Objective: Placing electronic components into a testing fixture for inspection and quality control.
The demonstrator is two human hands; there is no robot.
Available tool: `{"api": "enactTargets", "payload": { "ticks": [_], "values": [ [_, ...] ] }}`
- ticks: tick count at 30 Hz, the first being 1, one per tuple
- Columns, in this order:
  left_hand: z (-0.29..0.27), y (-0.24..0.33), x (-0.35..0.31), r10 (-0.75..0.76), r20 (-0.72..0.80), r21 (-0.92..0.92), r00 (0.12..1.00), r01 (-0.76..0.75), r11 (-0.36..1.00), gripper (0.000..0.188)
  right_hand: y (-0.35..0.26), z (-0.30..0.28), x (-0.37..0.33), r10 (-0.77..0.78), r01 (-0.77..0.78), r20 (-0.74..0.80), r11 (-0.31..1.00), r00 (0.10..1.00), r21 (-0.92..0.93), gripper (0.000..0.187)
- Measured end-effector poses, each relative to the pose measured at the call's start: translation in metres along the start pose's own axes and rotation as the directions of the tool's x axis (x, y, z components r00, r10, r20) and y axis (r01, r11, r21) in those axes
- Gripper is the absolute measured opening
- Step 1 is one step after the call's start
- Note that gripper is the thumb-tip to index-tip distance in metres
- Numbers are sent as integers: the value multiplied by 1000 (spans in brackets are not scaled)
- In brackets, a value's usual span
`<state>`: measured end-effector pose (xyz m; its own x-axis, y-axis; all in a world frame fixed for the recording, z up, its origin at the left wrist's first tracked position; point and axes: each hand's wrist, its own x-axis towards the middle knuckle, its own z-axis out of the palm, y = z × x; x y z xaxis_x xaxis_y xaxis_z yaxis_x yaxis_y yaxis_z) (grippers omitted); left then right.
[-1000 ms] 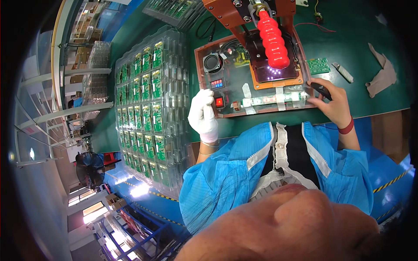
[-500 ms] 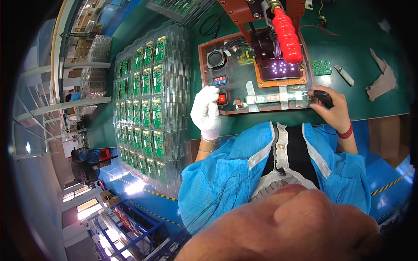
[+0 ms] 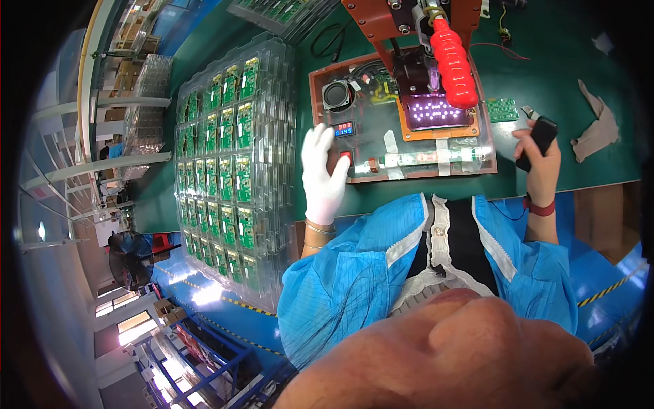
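My left hand (image 3: 321,178), in a white glove, is open with its fingers raised at the left edge of a shallow test box (image 3: 378,129). Its thumb is near a red switch (image 3: 345,156) below a small digital meter (image 3: 344,128). My bare right hand (image 3: 541,165) grips a black handheld block (image 3: 544,135) over the bench, just right of the box; its kind is unclear. A clear tube with a green strip (image 3: 415,157) is taped along the box's near side. A purple-lit dot panel (image 3: 439,111) glows under a press with a red ribbed handle (image 3: 453,61).
Stacked clear trays of green circuit boards (image 3: 228,163) stand to the left. A loose circuit board (image 3: 503,109) and a beige cloth (image 3: 597,128) lie on the green bench (image 3: 579,61) at the right. A speaker (image 3: 336,95) sits in the box's corner.
My right hand has moved away from the tube's right end, up and right, with the black block. My left hand has opened its fingers. More dots are lit on the panel.
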<state>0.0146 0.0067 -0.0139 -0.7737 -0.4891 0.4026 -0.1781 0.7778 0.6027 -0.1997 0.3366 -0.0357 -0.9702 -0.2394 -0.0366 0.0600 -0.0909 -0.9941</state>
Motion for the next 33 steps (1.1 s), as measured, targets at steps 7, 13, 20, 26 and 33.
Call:
{"api": "enactTargets", "payload": {
  "ticks": [7,13,20,26,33],
  "values": [
    [-5,0,4,-29,61,-82,998,34,996,48,-34,18,14,-371,372,-43,928,928,10,40],
    [-2,-6,-7,-106,-7,-200,994,103,974,48,-120,48,46,-865,864,76,500,496,52,33],
    [-9,-5,-5,-45,-100,-165,994,28,986,47,-166,125,83,-908,981,387,-106,-163,164,49],
    [-1,16,16,131,26,-165,991,-125,978,44,-216,156,108,-880,892,333,413,339,183,38],
    [36,56,54,440,268,-35,857,-448,894,52,-224,179,132,-495,368,484,866,722,338,25]
  ]
}}
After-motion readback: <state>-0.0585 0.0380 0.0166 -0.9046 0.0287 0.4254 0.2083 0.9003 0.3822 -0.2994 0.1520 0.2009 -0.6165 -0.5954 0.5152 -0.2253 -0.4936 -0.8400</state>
